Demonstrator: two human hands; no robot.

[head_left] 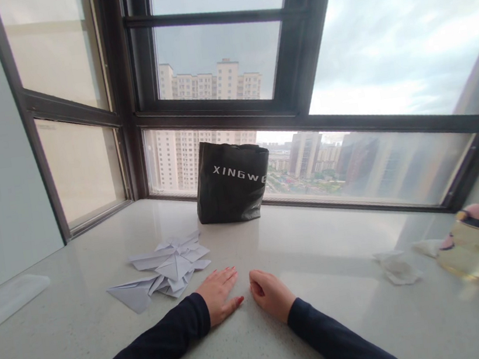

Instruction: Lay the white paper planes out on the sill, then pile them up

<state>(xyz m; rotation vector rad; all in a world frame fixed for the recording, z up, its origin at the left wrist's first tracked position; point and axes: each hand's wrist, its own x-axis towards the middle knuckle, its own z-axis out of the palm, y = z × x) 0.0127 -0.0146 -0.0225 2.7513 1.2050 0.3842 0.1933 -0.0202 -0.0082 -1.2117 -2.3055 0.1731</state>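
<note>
From the head, the camera looks forward and down across the counter [334,261] toward the window [215,47]

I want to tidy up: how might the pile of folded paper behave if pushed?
The folded paper is probably light, being thin sheets. Its pointed ends look apt to bend. Since the pieces overlap with nothing visibly binding them, they may spread apart.

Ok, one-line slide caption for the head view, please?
Left hand palm-down beside folded papers, right hand curled, both on the pale countertop before a black bag.
</note>
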